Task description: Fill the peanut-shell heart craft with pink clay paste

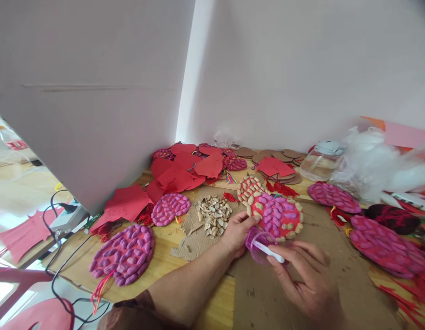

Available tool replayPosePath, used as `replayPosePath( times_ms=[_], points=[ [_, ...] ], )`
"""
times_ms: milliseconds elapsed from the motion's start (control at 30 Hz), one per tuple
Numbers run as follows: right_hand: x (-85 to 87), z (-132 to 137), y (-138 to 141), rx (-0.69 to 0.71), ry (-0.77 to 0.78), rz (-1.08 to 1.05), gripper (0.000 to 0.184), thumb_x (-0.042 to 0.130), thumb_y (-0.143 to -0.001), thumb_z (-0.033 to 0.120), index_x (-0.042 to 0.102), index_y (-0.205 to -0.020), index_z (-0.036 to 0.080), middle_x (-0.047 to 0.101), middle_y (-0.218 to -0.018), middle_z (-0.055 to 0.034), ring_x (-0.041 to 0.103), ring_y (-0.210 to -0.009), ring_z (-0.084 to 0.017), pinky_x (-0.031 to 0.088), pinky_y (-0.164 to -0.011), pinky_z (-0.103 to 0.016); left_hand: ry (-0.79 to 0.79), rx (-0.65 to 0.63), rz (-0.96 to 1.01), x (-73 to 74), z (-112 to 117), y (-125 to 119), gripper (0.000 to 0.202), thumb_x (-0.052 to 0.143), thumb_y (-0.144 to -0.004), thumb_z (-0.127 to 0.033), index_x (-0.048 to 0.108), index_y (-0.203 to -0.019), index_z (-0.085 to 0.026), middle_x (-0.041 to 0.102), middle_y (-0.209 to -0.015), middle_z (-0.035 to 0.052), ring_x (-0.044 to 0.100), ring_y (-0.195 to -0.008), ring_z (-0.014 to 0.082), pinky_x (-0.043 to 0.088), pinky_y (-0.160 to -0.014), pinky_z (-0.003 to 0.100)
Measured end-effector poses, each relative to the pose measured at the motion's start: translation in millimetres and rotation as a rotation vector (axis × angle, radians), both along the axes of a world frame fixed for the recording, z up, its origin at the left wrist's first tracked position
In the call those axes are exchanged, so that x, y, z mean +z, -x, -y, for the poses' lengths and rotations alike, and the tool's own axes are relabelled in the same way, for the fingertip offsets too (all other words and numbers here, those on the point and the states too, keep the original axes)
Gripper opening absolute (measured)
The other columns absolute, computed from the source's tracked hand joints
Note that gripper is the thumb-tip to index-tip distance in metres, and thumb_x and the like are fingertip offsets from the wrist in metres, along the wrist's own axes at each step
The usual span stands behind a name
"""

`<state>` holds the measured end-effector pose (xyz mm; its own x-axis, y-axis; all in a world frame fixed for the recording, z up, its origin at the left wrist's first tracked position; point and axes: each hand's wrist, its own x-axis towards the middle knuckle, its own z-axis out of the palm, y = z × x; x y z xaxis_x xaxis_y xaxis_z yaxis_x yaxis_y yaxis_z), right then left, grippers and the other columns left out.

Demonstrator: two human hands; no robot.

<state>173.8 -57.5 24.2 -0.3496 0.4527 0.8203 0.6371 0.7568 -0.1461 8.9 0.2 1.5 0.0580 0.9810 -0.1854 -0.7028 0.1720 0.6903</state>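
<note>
My left hand point(239, 231) is closed around the side of a small clear plastic cup point(258, 250) stained with purple paint. In my right hand point(303, 270) is a slim white-handled tool point(267, 250), pinched between thumb and fingers. It slants into the cup, so I cannot tell whether its end is a brush or a spoon. Just beyond the cup lies a red disc point(280, 217) covered with peanut shells, purple in the middle and several plain tan at the rim. Another disc with tan shells point(250, 189) lies behind it.
A pile of loose peanut shells point(214, 214) sits on cardboard left of my hands. Purple shell discs point(124, 254) lie left and right point(391, 245). Red paper pieces point(188, 165), a lidded jar point(322, 160) and plastic bags point(373, 160) stand toward the wall. Black cables point(56, 238) hang at left.
</note>
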Motion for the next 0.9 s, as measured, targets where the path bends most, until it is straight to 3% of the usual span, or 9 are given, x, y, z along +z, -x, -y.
replayPosePath(
  times_ms=[300, 567, 900],
  points=[
    [-2.5, 1, 5, 0.029, 0.022, -0.044, 0.011, 0.071, -0.097, 0.019, 0.073, -0.107, 0.023, 0.075, -0.081, 0.0002, 0.061, -0.092, -0.022, 0.038, -0.086, -0.036, -0.028, -0.03, -0.031, 0.6, 2, 0, 0.054, 0.105, -0.051, -0.041, 0.081, -0.09, -0.012, 0.078, -0.085, 0.0092, 0.069, -0.071, 0.0178, 0.054, -0.074, 0.032],
    [-4.9, -4, 5, 0.049, 0.023, -0.08, 0.007, 0.072, -0.097, 0.02, 0.074, -0.103, 0.022, 0.076, -0.084, -0.0004, 0.061, -0.092, -0.022, 0.038, -0.085, -0.036, 0.024, 0.074, -0.052, 3.5, -1, 1, 0.049, 0.106, -0.042, -0.031, 0.068, -0.067, -0.013, 0.07, -0.067, 0.0023, 0.059, -0.057, 0.0118, 0.047, -0.062, 0.027],
    [-7.1, -11, 0, 0.018, 0.06, -0.185, 0.011, 0.071, -0.098, 0.031, 0.076, -0.097, 0.021, 0.078, -0.088, -0.0045, 0.064, -0.09, -0.023, 0.044, -0.087, -0.038, 0.028, 0.149, -0.107, 11.0, 7, -12, 0.04, 0.1, -0.051, -0.021, 0.064, -0.065, -0.014, 0.067, -0.062, 0.0021, 0.057, -0.054, 0.0119, 0.045, -0.059, 0.027]
  ],
)
